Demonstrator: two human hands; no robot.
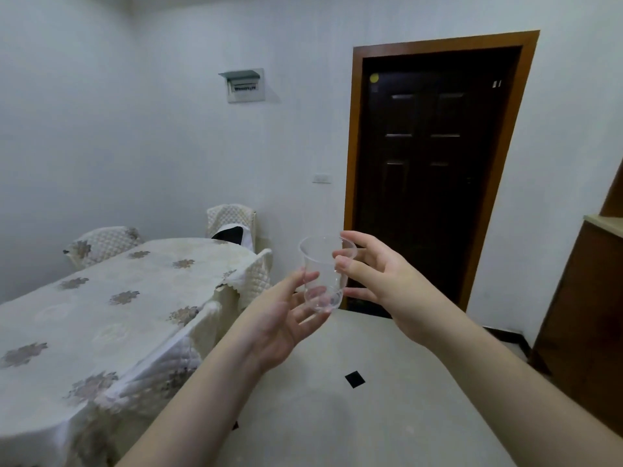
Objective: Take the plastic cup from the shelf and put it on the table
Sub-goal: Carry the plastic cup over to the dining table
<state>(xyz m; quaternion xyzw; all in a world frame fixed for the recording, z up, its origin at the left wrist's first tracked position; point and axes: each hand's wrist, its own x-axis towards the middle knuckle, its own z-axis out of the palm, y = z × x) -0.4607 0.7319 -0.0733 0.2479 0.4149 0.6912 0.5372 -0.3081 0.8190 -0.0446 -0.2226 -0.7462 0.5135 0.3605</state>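
Gripping the clear plastic cup (323,261) near its rim, the right hand (381,284) holds it upright in mid-air; the left hand (279,318) pinches its lower part, thumb in front, fingers behind; the table (101,298) lies left, apart. Lettering on the wall panel (245,85) is too blurred to read.

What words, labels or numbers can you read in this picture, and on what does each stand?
Nothing here can be read.
On the wall panel box: dark marks, too blurred.
On the door: yellow sticker and white marks, too small.
On the plastic cup: no print shows.
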